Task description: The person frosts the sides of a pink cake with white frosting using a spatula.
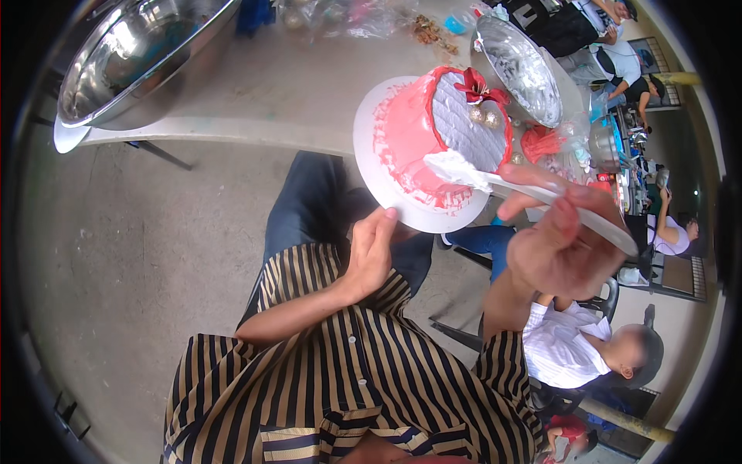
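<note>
A round cake point(406, 136) with pink frosted sides stands tilted towards me on a white round cake board point(371, 110). Its top point(461, 122) is grey-white, ridged and bordered in red, and carries a red artificial flower point(478, 87) and gold glitter balls point(484, 117). My left hand point(370, 249) grips the near edge of the board, thumb on top; the fingers below are partly hidden. In my right hand point(556, 243) is a white plastic utensil point(539, 194). White frosting point(455, 168) hides its head, which lies against the cake's near side.
Beyond the cake a metal bowl point(522, 69) is smeared with white frosting. A large steel bowl point(133, 64) stands at the table's left end. Right of the cake lies a bag of red frosting point(542, 142). A person in a white shirt point(565, 348) sits close on my right.
</note>
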A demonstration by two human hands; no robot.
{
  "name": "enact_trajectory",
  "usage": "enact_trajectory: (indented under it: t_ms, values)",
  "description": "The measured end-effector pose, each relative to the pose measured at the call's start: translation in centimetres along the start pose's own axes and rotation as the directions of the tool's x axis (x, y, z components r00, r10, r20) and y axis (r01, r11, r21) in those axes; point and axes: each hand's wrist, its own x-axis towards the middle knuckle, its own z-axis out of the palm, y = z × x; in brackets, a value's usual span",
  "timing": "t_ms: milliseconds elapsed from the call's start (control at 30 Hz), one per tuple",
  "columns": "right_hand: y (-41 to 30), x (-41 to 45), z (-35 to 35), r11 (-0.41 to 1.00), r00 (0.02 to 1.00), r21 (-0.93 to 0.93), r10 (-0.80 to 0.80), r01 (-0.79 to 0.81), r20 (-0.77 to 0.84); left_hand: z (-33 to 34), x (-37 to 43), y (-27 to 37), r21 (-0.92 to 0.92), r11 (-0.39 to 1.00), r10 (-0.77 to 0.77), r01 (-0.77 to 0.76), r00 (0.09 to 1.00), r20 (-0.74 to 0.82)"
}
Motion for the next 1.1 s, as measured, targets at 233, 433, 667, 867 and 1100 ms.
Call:
enact_trajectory:
  t_ms: [233,433,667,867,1100]
  values:
    - [-1.8,0.2,0.0,0.982,0.999,0.188,0.022,-0.030,0.045,0.5,-0.4,0.1,-0.026,1.000,-0.006,0.005,1.000,-0.018]
    - [0.0,0.9,1.7,1.000,0.999,0.029,0.012,-0.013,0.030,0.8,-0.6,-0.1,-0.036,0.999,0.003,-0.003,1.000,-0.004]
    - [-2.2,2.1,-0.2,0.982,0.994,0.176,0.053,-0.069,0.098,1.5,-0.7,0.1,-0.032,0.998,-0.044,0.045,0.999,0.030]
    - [1.0,0.3,3.4,1.000,0.983,0.000,0.020,-0.020,0.184,1.0,-0.9,-0.2,-0.035,0.999,-0.021,0.021,1.000,0.024]
    - [-2.1,5.6,1.7,1.000,0.946,0.007,0.005,-0.003,-0.324,1.3,-0.9,-0.2,-0.047,0.998,-0.035,0.037,0.998,0.046]
